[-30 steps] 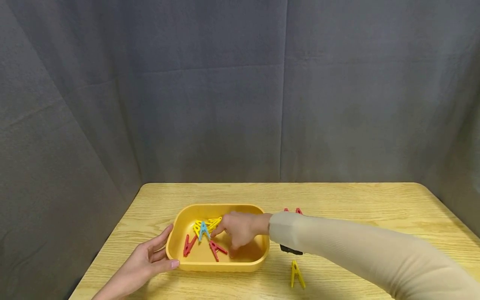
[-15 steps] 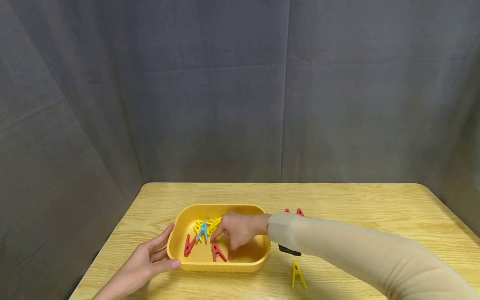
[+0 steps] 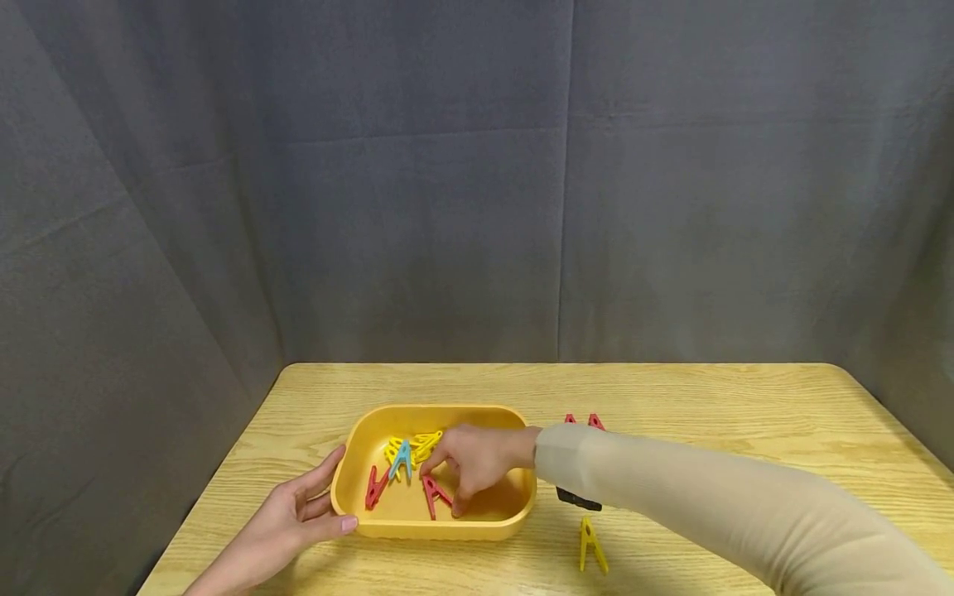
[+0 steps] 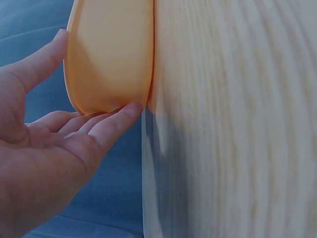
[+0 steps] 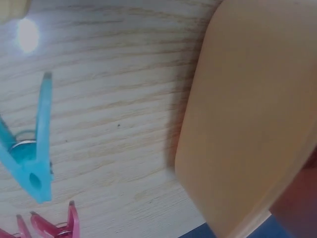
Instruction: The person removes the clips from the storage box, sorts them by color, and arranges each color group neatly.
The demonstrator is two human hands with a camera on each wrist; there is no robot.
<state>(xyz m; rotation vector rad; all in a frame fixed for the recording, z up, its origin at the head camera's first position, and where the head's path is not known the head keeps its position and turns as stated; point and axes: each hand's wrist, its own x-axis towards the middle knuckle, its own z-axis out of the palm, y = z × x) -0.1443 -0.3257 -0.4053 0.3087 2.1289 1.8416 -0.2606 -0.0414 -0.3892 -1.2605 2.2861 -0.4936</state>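
In the head view a yellow tub (image 3: 488, 531) stands on the table with several clothespins in it. My left hand (image 3: 286, 517) rests against its left end, fingers on the outer wall and thumb at the front corner; in the left wrist view the fingers (image 4: 111, 126) look nearly straight. My right hand (image 3: 477, 455) reaches into the tub. Its index finger and thumb pinch a red clothespin (image 3: 431, 498) near the tub floor. Left of it lie a blue clothespin (image 3: 402, 457), another red clothespin (image 3: 375, 488) and a pile of yellow clothespins (image 3: 426, 443).
Right of the tub, a yellow clothespin (image 3: 590, 544) lies on the wooden table (image 3: 693, 397). Red clothespins (image 3: 595, 420) show behind the beige sleeve (image 3: 693, 476). The right wrist view has a blue clothespin (image 5: 42, 148) and pink-red clothespins (image 5: 62, 225) beside the tub's outer wall (image 5: 247, 109).
Inside the tub, the red clothespin at my right fingertips has turned a little, and the blue one has tilted. My right thumb has closed in on the red one. The left hand holds its place.
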